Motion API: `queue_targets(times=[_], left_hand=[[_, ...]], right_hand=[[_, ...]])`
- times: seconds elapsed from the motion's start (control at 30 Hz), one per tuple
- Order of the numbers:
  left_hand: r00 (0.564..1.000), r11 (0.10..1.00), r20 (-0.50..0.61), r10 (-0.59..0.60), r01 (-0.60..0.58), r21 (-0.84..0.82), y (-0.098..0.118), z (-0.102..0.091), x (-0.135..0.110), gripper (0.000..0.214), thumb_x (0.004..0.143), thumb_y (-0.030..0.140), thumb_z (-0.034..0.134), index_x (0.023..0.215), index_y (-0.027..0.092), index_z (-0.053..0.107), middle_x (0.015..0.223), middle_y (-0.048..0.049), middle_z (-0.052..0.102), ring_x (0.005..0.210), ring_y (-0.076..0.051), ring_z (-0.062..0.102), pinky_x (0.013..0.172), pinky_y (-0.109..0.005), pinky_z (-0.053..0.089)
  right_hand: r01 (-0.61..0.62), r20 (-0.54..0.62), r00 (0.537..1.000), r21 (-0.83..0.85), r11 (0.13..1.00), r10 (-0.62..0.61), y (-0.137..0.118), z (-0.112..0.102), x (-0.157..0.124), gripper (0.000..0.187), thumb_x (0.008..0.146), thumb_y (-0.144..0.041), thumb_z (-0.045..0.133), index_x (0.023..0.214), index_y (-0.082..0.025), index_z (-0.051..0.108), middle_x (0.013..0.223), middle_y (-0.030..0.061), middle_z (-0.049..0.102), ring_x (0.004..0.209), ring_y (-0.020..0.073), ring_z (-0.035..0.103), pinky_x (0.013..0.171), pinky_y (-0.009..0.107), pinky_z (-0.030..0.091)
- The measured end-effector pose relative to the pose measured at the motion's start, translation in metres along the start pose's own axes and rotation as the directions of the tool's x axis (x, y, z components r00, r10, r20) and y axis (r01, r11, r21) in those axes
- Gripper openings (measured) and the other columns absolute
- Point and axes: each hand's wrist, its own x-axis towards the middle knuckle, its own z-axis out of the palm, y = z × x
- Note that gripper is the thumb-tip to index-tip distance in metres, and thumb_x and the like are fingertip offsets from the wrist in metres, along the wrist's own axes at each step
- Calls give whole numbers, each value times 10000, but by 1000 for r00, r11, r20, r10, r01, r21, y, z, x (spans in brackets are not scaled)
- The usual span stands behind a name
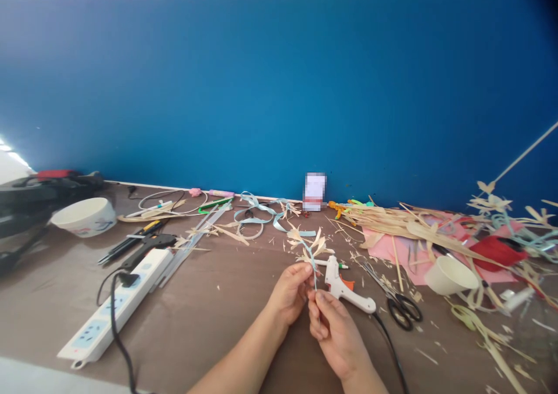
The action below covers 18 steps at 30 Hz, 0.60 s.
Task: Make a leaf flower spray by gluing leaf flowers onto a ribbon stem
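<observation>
A small handmade flower sprig (310,250) with pale straw-coloured petals and a light blue wrapped stem is held upright over the table. My left hand (294,289) pinches the stem just below the petals. Lower on the same stem, the fingers of my right hand (333,324) are closed around its thin end. Right behind my hands lies a white hot glue gun (344,286) with an orange trigger, its black cord running toward the front edge. Black-handled scissors (403,310) rest to its right.
On the left are a white power strip (117,304), a black glue gun (150,249), clear glue sticks (192,246) and a white bowl (85,217). Light blue ribbon (261,211) lies at the back. Straw strips (392,219), a white cup (451,276) and scraps crowd the right.
</observation>
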Motion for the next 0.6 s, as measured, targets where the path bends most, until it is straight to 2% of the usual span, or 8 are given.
queue_targets(times=[0.47, 0.6], left_hand=[[999, 999, -30, 32, -32, 23, -2, 1, 2, 243, 548, 279, 748, 612, 88, 613, 531, -8, 558, 372, -26, 379, 373, -164, 248], [996, 997, -59, 62, -59, 54, 0, 2, 1, 256, 544, 280, 750, 610, 83, 601, 539, -13, 562, 394, -23, 371, 383, -160, 236]], right_hand=[[-23, -24, 999, -25, 999, 22, 1, -1, 0, 223, 665, -349, 699, 711, -145, 619, 558, -49, 466, 370, -5, 251, 391, 158, 172], [-10, -67, 998, -108, 994, 2, 1, 1, -4, 274, 641, -388, 706, 731, -139, 637, 568, -41, 489, 365, -3, 285, 389, 158, 181]])
